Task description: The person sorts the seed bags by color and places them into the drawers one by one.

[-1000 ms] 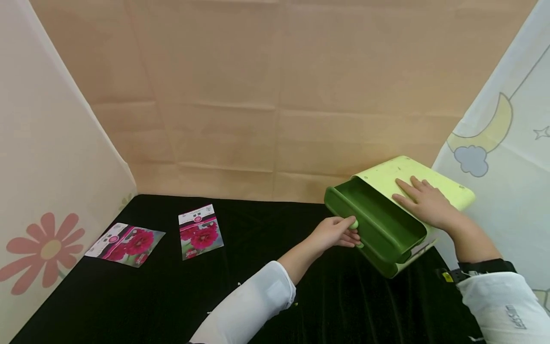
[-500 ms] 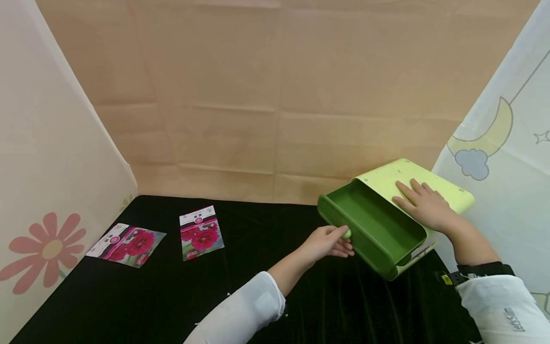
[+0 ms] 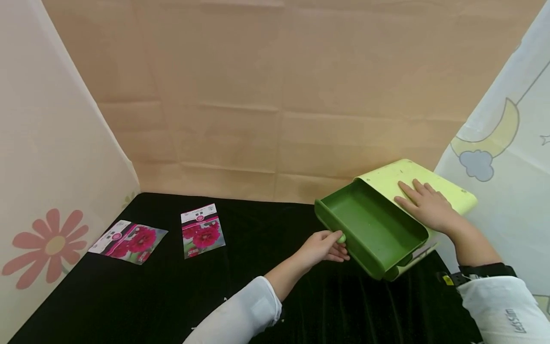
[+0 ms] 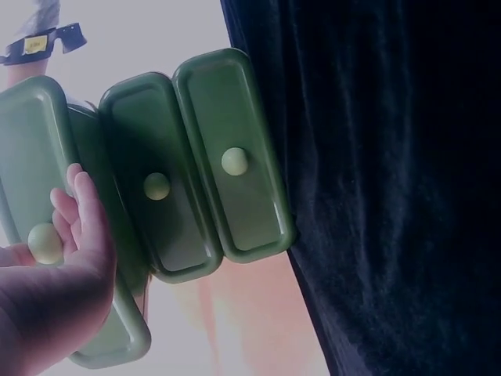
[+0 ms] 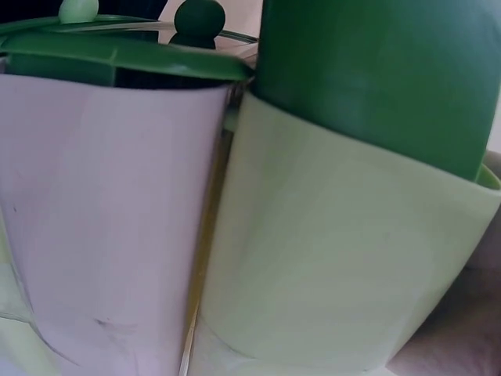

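And here's the left hand (image 3: 325, 247), thumb and fingers pinching the round, pale green knob (image 3: 342, 238) on the front of a deep, dark green plastic drawer (image 3: 369, 215)! That drawer juts well out of its rounded, pale yellow-green plastic housing (image 3: 386, 174), at the right of the table, its bare floor in plain sight. Up on top, the right hand (image 3: 429, 205) lies palm down, fingers spread and gripping nothing, resting on the housing. Over to the left wrist view: two more dark green drawer fronts (image 4: 233, 188), each with a round pale knob, sit pushed in below the open one. Well apart, away to the left, two rectangular cards printed with pink flowers (image 3: 203, 231) lie near each other on the black, velvety cloth (image 3: 150, 296).
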### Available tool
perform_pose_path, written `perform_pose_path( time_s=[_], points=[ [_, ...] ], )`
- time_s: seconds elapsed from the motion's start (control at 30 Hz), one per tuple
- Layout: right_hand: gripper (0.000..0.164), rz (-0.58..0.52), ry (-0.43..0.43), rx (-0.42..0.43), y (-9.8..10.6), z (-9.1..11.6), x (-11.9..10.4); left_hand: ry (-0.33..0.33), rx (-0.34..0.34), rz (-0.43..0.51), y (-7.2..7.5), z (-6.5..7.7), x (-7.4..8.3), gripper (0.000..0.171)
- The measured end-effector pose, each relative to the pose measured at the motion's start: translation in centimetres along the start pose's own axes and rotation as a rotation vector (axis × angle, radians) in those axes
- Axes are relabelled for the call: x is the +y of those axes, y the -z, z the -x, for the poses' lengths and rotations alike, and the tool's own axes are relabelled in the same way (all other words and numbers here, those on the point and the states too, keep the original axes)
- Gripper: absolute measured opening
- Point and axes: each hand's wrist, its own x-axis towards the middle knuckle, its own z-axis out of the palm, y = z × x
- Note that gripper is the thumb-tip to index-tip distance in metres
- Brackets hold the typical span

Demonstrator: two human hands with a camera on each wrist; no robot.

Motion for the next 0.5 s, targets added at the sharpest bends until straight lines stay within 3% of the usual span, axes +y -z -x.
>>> perform_pose_path(
  time_s=[0.3,0.5],
  points=[
    [0.069,-0.001,0.0,0.013,-0.1,0.0,0.3,-0.032,-0.032,-0.035,1.1,0.2,-0.3,0.054],
    [0.069,-0.006,0.002,0.014,-0.1,0.0,0.4,-0.021,0.13,-0.096,4.7,0.8,-0.9,0.052]
  ],
)
